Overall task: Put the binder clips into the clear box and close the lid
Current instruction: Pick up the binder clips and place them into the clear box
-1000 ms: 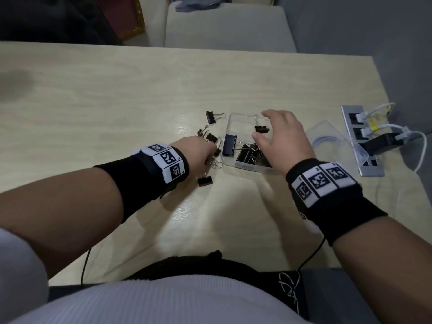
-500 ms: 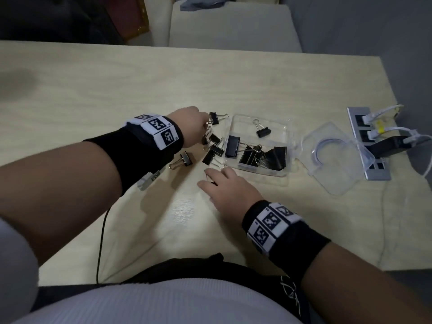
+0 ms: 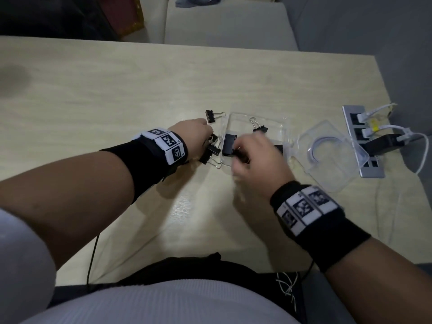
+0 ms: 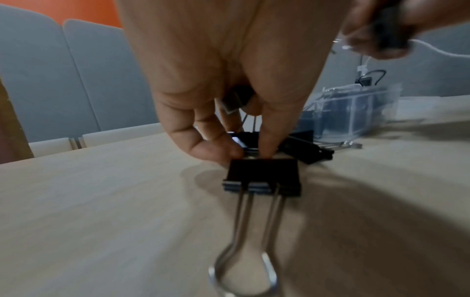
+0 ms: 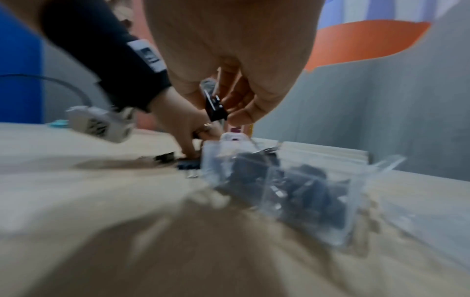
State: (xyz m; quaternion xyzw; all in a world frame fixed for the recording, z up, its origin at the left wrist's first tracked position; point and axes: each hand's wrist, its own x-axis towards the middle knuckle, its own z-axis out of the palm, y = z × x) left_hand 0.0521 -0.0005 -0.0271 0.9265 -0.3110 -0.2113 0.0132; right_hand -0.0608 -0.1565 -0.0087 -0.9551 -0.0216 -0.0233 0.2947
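1. The box (image 3: 257,127) sits open on the table (image 3: 117,90); it serves as the landmark below.
2. Several black clips lie inside the box, among them one clip (image 3: 260,129) near its far wall with wire handles raised.
3. The lid (image 3: 327,164) lies flat on the table just right of the box, apart from it.
4. The right hand (image 3: 259,164) hovers over the near edge of the box (blurred in the head view). Its curled fingers pinch a held clip (image 5: 214,106) above the box.
5. The left hand (image 3: 195,134) is just left of the box, fingers pointing down. Its fingertips (image 4: 264,148) pinch at loose clips (image 3: 210,150) on the table there; more metal shows higher inside the hand.
6. A near clip (image 4: 262,176) lies flat on the table directly before those fingertips, touching them.
7. A lone clip (image 3: 210,116) rests beyond the box's far-left corner, untouched.
8. A power strip (image 3: 360,136) with white cables lies right of the lid.
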